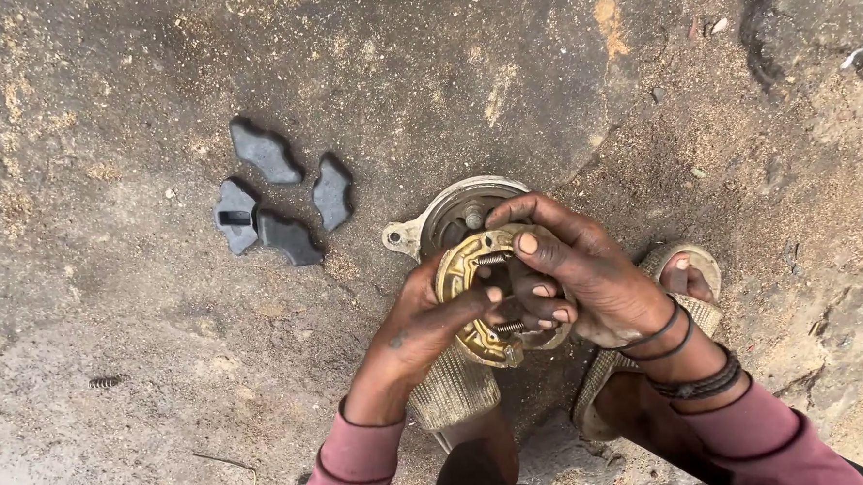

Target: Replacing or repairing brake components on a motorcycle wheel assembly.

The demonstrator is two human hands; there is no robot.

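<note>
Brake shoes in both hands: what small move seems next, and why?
Probably lower the brake shoes onto the round plate just behind. Left hand and right hand hold them together with both springs already hooked, and the plate sits bare.

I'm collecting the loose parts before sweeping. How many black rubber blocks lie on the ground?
4, clustered left of the hands: one at top, one right, one left, one at bottom. None seems hidden.
</note>
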